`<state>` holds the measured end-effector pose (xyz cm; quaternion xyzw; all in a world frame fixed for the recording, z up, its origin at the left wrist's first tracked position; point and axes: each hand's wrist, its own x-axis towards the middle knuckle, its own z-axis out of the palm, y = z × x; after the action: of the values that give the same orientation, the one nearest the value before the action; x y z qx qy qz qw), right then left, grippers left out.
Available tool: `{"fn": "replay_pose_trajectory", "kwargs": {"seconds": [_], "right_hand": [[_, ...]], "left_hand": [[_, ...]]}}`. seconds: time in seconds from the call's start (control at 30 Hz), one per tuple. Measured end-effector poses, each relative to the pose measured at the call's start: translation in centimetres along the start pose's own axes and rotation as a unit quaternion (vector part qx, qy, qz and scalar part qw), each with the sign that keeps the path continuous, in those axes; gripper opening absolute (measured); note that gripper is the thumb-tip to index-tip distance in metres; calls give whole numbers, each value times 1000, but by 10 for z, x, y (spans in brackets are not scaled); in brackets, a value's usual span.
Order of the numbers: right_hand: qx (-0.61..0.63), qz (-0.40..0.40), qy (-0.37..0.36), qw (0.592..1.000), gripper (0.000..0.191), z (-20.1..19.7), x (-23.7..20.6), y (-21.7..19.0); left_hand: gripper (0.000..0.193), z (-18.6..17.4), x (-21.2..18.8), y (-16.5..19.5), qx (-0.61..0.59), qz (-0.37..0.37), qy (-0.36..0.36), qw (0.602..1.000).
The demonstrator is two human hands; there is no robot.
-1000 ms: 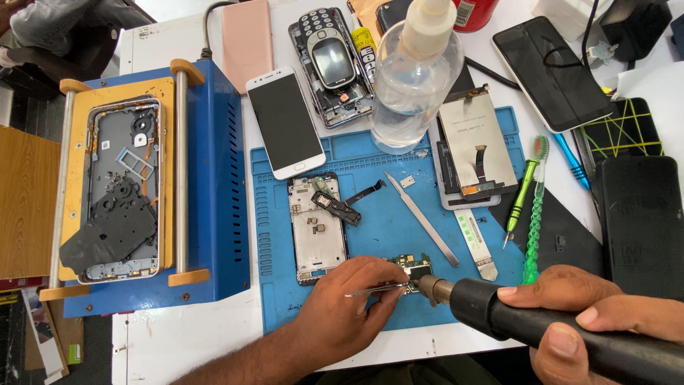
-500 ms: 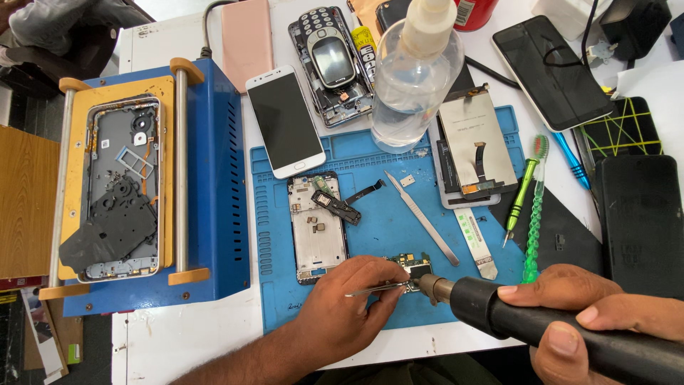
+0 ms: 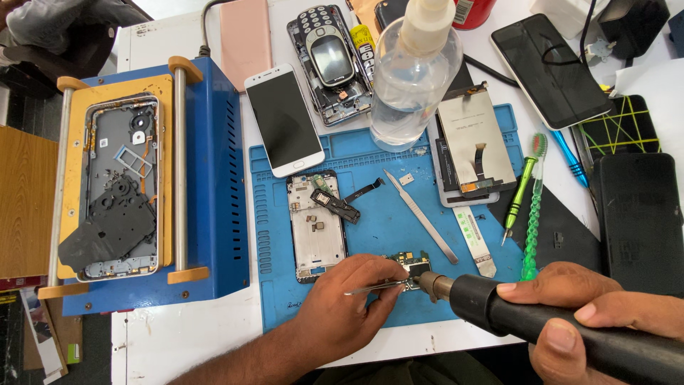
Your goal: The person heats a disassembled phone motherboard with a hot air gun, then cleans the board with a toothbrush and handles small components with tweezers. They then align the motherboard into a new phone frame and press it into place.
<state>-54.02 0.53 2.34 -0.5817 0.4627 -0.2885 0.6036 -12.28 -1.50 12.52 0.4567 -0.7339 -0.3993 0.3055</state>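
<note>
White worktable (image 3: 178,342) under bright even light; wooden furniture (image 3: 25,207) at left; dark floor beyond.

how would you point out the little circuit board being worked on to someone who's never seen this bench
Start at the blue work mat in the middle of the table and go to its near edge. There the left hand holds tweezers and the right hand aims a black hot-air nozzle at the circuit board. It is small and dark green, unlike the long white opened phone beside it.
</note>
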Motion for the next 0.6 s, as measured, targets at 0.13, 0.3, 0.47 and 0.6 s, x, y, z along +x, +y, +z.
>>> {"fn": "replay_pose_trajectory", "kwargs": {"seconds": [0.13,0.3,0.47,0.6], "right_hand": [[376,23,-168,911,53,-10,-5,-1],[327,151,-61,931,52,-28,-13,11],[358,-1,-154,921,49,-29,-22,20],[162,121,52,978,52,-18,-16,-9]], "left_hand": [[18,-3,4,11,0,-5,-6,1000],[18,-7,8,23,1,2,1,1000],[18,-8,11,31,0,6,-1,1000],[18,-8,14,35,5,20,15,1000]]}}
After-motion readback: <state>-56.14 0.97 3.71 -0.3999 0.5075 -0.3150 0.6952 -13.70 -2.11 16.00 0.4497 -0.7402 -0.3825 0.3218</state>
